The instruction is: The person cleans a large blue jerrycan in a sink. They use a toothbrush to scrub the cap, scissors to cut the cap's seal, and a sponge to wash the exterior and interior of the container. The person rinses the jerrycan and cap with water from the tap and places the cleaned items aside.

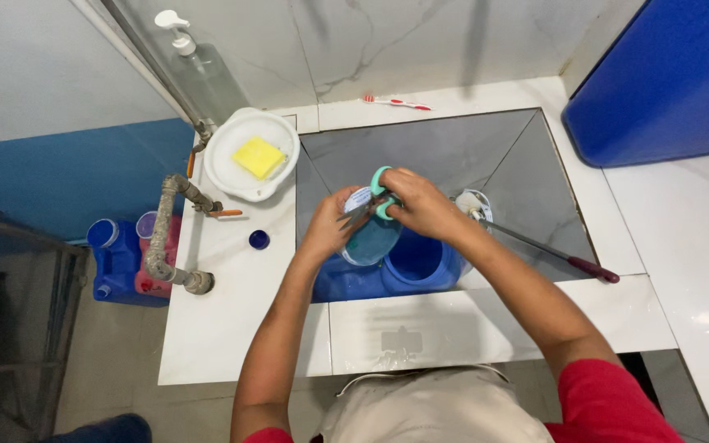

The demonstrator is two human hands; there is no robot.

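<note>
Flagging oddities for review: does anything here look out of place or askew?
Yes. A toothbrush lies loose on the ledge behind the sink, and a small blue cap sits alone on the counter. A long-handled utensil leans tilted across the sink's right side.

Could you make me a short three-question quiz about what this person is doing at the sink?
1. True or false: the right hand holds scissors with teal handles.
2. What lies in the white bowl on the counter?
A. a yellow sponge
B. a red cup
C. a bar of soap
3. Fill in: below the left hand, a large ____ container stands in the sink.

Key
1. True. The fingers pass through the teal loops, and the blades point at the pouch held by the left hand.
2. A, the yellow sponge.
3. Blue.
</note>
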